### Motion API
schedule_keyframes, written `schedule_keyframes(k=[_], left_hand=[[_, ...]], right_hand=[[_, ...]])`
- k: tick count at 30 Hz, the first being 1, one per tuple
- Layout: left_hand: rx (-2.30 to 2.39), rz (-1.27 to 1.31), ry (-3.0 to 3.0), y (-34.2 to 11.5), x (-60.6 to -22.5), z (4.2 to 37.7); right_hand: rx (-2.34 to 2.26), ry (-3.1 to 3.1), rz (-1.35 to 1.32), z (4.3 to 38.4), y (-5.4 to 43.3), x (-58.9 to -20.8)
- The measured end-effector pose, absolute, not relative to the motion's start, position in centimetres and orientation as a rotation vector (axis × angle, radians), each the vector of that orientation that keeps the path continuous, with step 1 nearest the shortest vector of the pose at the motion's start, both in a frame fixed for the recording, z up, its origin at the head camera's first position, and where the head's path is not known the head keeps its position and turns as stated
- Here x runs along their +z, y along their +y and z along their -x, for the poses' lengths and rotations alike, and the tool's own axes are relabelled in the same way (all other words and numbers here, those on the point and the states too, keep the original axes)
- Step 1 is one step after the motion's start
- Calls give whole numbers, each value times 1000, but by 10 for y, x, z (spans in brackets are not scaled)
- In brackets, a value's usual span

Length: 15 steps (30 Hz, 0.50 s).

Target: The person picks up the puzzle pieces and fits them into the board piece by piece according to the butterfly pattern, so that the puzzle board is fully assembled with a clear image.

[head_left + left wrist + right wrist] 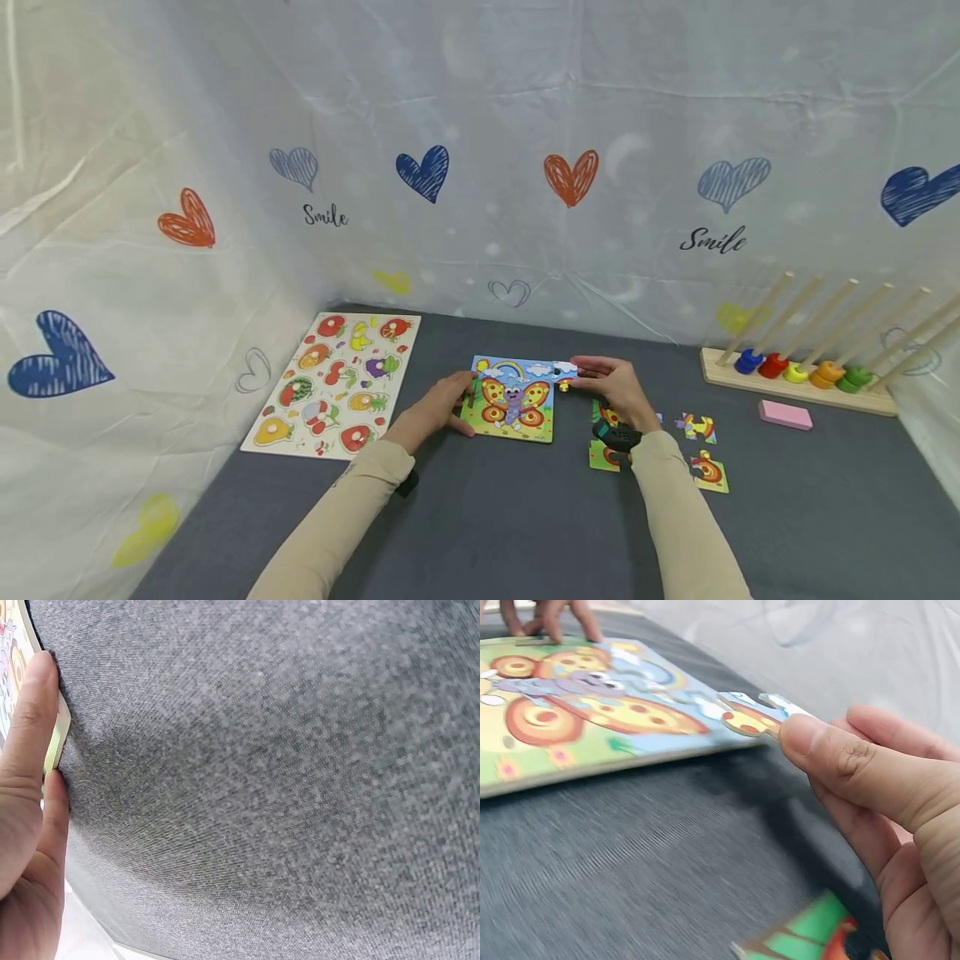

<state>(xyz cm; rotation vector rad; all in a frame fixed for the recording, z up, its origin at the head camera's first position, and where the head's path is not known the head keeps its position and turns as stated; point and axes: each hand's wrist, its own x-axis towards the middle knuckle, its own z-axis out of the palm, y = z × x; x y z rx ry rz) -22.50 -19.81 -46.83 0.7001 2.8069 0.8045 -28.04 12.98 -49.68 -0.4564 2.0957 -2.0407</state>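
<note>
A square butterfly puzzle board [517, 435] lies flat on the dark grey tabletop. My left hand [441, 403] touches its left edge, with fairly straight fingers spread along the side and the thumb near the front left corner. In the left wrist view, two fingertips [41, 671] rest right at the board's edge. Between thumb and fingers, my right hand [613, 385] pinches a jigsaw piece [751, 716] printed with sky and part of an orange-yellow wing. This piece is tilted just off the board's right side, near the far corner, and my thumb covers its near end.
Several loose jigsaw pieces [699, 427] lie to the right, some partly under my right forearm. A fruit puzzle board [345, 387] is at the left. A pink block [785, 414] and a wooden peg rack [795, 385] with coloured rings stand at the right. A heart-printed sheet [487, 125] hangs behind.
</note>
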Motion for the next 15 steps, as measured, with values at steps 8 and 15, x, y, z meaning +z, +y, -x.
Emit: schedule_keyframes(k=[8, 15], left_hand=[[806, -693, 2798, -198, -470, 226], [809, -680, 2799, -198, -468, 226]], right_hand=[[-1994, 2156, 429, 284, 99, -495], [-1821, 2349, 420, 287, 86, -497]])
